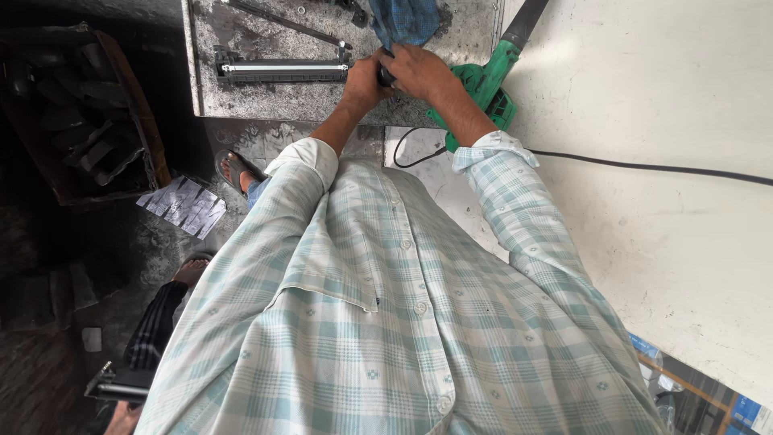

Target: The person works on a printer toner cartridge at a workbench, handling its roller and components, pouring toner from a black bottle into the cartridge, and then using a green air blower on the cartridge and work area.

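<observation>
A pale green checked shirt (386, 322) fills the lower middle of the frame, its sleeves rolled to the forearms. To the right spreads a white surface (668, 242), mostly bare, crossed by a thin black cable (644, 167) that runs off the right edge. At the upper middle lies a grey, grimy metal tray (266, 93); its near edge sits just above the rolled sleeves, and its left rim borders the dark floor. A long black cartridge (282, 70) lies across the tray at upper left. A green power tool (487, 80) rests at the tray's right edge, just beside the forearm. A blue cloth (407, 20) lies at the top. Both hands meet at top centre: the left hand (364, 80) and right hand (419, 68) are each curled closed around a small dark part (386, 75) between them, over the tray.
</observation>
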The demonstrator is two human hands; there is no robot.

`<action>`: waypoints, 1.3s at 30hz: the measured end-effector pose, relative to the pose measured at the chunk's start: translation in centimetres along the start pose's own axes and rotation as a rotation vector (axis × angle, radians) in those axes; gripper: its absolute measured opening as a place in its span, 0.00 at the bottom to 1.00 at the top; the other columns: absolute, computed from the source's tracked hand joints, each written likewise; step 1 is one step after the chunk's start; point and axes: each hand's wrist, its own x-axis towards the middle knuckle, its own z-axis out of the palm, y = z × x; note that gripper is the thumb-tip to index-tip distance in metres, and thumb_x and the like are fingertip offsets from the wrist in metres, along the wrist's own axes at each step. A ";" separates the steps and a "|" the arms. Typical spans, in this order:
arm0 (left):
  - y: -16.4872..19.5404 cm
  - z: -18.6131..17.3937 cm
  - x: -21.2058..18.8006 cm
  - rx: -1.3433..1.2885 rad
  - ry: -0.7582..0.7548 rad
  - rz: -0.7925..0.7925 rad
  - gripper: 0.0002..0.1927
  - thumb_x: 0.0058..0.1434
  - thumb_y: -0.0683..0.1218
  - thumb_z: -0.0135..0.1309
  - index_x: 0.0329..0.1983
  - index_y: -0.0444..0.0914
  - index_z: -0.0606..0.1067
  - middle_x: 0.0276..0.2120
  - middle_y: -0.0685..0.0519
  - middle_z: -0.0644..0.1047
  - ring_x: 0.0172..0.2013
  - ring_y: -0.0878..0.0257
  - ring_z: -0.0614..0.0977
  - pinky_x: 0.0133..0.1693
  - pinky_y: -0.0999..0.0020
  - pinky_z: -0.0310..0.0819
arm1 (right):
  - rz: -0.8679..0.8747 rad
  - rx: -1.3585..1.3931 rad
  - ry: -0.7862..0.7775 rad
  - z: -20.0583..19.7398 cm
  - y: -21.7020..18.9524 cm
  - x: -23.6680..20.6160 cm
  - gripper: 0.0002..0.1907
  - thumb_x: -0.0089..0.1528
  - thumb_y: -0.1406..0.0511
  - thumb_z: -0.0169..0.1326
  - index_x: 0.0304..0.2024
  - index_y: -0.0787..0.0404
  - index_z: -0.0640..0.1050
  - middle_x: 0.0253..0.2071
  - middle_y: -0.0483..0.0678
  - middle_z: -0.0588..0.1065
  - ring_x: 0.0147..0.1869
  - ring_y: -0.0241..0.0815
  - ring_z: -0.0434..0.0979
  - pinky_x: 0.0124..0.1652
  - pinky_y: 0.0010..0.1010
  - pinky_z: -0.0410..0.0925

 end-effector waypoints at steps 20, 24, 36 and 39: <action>0.0 1.2 -0.2 -0.057 0.112 -0.002 0.34 0.44 0.47 0.77 0.52 0.38 0.71 0.43 0.40 0.82 0.48 0.40 0.83 0.50 0.50 0.82 | 0.194 0.121 0.049 0.8 -0.7 -0.6 0.32 0.56 0.58 0.69 0.58 0.65 0.76 0.46 0.62 0.76 0.52 0.64 0.76 0.48 0.52 0.72; -0.9 1.4 -1.2 -0.023 0.092 0.040 0.32 0.42 0.44 0.75 0.49 0.37 0.72 0.43 0.39 0.82 0.46 0.38 0.83 0.46 0.49 0.82 | 0.182 0.158 -0.036 2.4 -0.1 -1.2 0.26 0.63 0.56 0.67 0.56 0.66 0.76 0.46 0.63 0.76 0.54 0.64 0.76 0.51 0.52 0.72; -2.3 2.4 -2.3 0.053 0.022 0.046 0.33 0.38 0.43 0.76 0.48 0.38 0.73 0.40 0.38 0.81 0.44 0.36 0.82 0.46 0.47 0.80 | 0.354 0.238 -0.012 3.8 -1.3 -1.6 0.32 0.62 0.49 0.64 0.56 0.68 0.76 0.48 0.64 0.76 0.52 0.64 0.77 0.51 0.51 0.72; -2.6 2.3 -2.2 -0.005 0.053 0.143 0.34 0.37 0.45 0.76 0.49 0.39 0.73 0.39 0.39 0.83 0.44 0.39 0.83 0.47 0.48 0.80 | 0.263 0.284 0.075 3.7 -1.4 -2.1 0.29 0.55 0.58 0.65 0.57 0.61 0.77 0.54 0.61 0.75 0.53 0.63 0.78 0.49 0.50 0.72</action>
